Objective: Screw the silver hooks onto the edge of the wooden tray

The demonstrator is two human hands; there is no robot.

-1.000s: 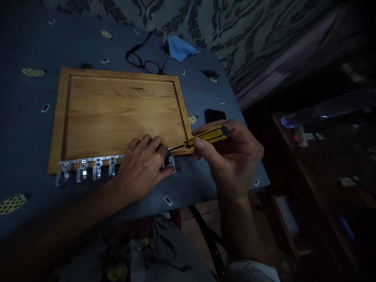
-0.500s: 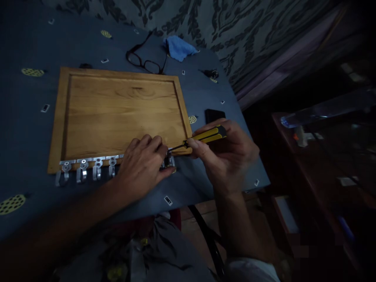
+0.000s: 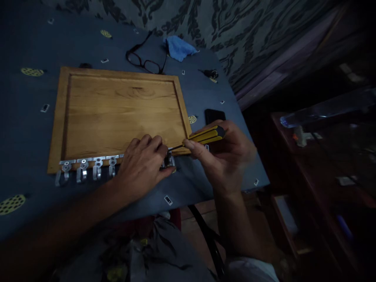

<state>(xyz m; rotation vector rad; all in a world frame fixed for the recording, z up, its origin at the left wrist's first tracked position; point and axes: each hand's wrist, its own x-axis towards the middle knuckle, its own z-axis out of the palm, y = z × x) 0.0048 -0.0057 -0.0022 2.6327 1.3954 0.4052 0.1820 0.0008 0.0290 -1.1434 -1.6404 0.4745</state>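
Note:
A metal hook rail [image 3: 91,159] runs along the near edge of a framed wooden board [image 3: 126,113]. My left hand [image 3: 143,160] is closed on the rail's right part, fingers over the top and thumb below, hiding several hooks. In my right hand [image 3: 226,156] is a yellow-and-black screwdriver [image 3: 207,135], gripped by its handle. Its shaft points left, and the tip meets the rail beside my left fingers. Whether the tip sits in a screw is hidden.
Glasses [image 3: 147,63] and a blue cloth [image 3: 180,48] lie behind the board. A small black object [image 3: 210,73] and a flat black item [image 3: 215,115] are on its right. The patterned tablecloth [image 3: 194,180] ends at the right, near a lower, dark red surface [image 3: 305,156].
My right hand and the screwdriver have shifted slightly left, and the handle has turned a little. My left hand, the rail and the board have stayed in place.

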